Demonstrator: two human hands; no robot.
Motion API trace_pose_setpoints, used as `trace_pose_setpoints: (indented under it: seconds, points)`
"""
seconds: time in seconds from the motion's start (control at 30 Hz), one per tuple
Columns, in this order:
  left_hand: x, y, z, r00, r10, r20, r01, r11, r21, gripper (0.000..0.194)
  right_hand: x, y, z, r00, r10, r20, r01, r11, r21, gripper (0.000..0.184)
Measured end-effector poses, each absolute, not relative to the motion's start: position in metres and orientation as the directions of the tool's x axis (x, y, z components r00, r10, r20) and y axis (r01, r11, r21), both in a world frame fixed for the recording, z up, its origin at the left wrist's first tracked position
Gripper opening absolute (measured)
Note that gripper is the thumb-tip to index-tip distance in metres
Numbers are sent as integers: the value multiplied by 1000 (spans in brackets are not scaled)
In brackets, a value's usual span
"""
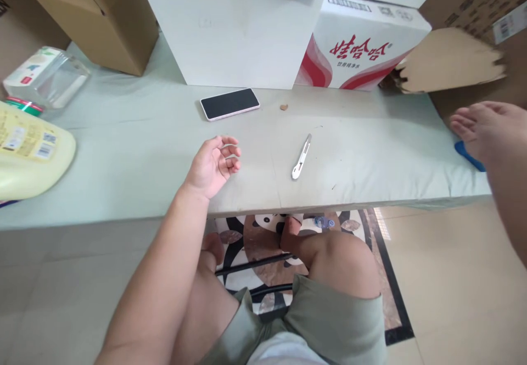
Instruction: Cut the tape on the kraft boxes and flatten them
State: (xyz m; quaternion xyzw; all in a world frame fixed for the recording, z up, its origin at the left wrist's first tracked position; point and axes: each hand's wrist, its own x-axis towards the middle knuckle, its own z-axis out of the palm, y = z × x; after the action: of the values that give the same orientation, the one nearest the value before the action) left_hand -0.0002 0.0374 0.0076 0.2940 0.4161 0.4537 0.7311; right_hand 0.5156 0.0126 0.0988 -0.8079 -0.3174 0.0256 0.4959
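Observation:
My left hand (216, 166) hovers over the near part of the table with its palm turned inward. Its fingers are loosely bent and apart, with nothing in them. To its right lies a white utility knife (302, 157), apart from the hand. A phone (230, 104) with a dark screen lies beyond the left hand. At the right edge, my right hand (488, 129) is raised, its fingers loosely bent and no held thing showing. A blue object (470, 156) shows just below that hand, partly hidden by it; I cannot tell its kind.
White cartons (247, 30) and a red-and-white printed carton (362, 46) stand along the back of the table (135, 162). Brown boxes (119, 24) are at both sides. On the left are a clear plastic jar (61, 82) and a yellow jug (33, 153). A small brown scrap (284, 107) lies near the phone.

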Motion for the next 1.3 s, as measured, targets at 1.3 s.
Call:
trace_pose_setpoints:
  seconds: [1.3]
  points:
    - [-115,16,31,179,982,-54,-838,182,514,20,-65,257,87,-276,955,107,888,296,-351,73]
